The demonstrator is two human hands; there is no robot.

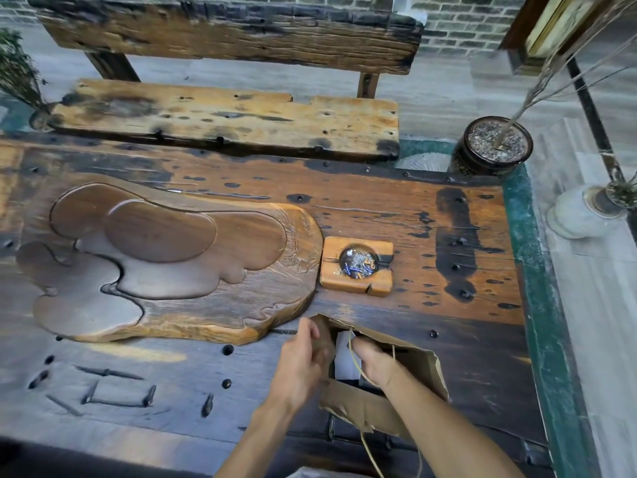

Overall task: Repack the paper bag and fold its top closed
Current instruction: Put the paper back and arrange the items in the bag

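While the wooden table carries everything in view, the work sits near its front edge, right of centre. A carved wooden tea tray fills the left-centre of the table, and a wooden ashtray sits just beside the tray's right end.

The paper bag stands open in front of the ashtray, mouth up, top edges torn and creased, not yet folded. A white item shows inside the mouth. A twine handle crosses the opening.

The left hand grips the bag's left wall, fingers curled and pinching the brown paper. The right hand reaches into the mouth; its fingertips are hidden, so their state cannot be told.

Handling judgement: the bag is light, thin and easily torn. Take hold of both top edges near the corners, away from the tears, and press the fold flat.
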